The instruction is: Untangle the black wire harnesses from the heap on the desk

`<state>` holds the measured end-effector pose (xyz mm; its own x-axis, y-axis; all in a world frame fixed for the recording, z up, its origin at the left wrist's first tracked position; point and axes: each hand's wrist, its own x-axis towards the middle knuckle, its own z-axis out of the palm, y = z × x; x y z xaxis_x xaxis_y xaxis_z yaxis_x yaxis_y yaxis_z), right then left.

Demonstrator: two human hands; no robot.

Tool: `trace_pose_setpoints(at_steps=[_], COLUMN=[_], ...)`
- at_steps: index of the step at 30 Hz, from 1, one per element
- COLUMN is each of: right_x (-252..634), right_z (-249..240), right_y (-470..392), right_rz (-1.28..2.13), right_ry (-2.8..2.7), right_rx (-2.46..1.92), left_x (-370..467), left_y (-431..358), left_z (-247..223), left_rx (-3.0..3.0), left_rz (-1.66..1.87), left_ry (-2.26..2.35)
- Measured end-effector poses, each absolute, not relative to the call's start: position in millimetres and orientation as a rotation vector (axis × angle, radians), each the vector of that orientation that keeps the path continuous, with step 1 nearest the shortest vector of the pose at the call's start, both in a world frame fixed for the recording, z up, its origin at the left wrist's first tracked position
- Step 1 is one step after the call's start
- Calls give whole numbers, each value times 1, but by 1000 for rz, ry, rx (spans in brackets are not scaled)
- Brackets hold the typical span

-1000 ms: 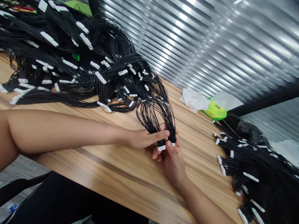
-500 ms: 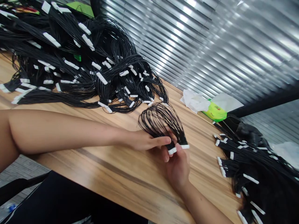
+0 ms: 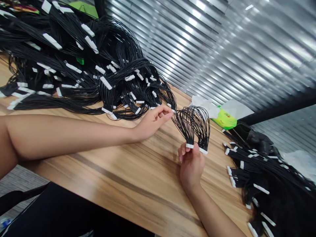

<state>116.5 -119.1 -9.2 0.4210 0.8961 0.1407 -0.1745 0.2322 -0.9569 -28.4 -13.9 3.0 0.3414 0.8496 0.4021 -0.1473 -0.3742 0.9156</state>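
- The right hand [image 3: 191,164] grips a looped bundle of thin black wires with two white plastic connectors [image 3: 194,126], both connectors pinched at its fingertips, the loop arching above the wooden worktop [image 3: 128,171].
- The left hand [image 3: 153,120] is just left of that loop, fingers curled with the tips pinched together; what they pinch cannot be told.
- A big heap of similar black harnesses [image 3: 74,65] lies left of the loop, a smaller pile [image 3: 266,177] right of it.
- A green packet [image 3: 223,118] sits behind the loop.

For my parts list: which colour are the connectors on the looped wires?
White connectors on black wires, head view.
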Motion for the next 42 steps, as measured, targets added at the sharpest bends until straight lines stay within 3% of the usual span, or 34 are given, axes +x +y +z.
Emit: trace_pose_setpoints(at_steps=[10, 16, 23, 32, 42], right_x=[106, 101, 103, 106, 107], right_z=[-8, -6, -7, -8, -7], right_y=[-128, -134, -132, -127, -126], right_rz=[871, 873, 877, 850, 729], right_ry=[-875, -857, -849, -858, -886], right_rx=[-1095, -1097, -1091, -1126, -1190], left_x=[-19, -19, -32, -31, -36], left_y=[-5, -7, -27, -23, -25], left_z=[-11, -20, 1, 0, 5], left_rx=[1409, 1510, 1536, 2126, 2394], left_rz=[1109, 832, 1288, 1305, 1163], left_ry=[582, 516, 402, 366, 430])
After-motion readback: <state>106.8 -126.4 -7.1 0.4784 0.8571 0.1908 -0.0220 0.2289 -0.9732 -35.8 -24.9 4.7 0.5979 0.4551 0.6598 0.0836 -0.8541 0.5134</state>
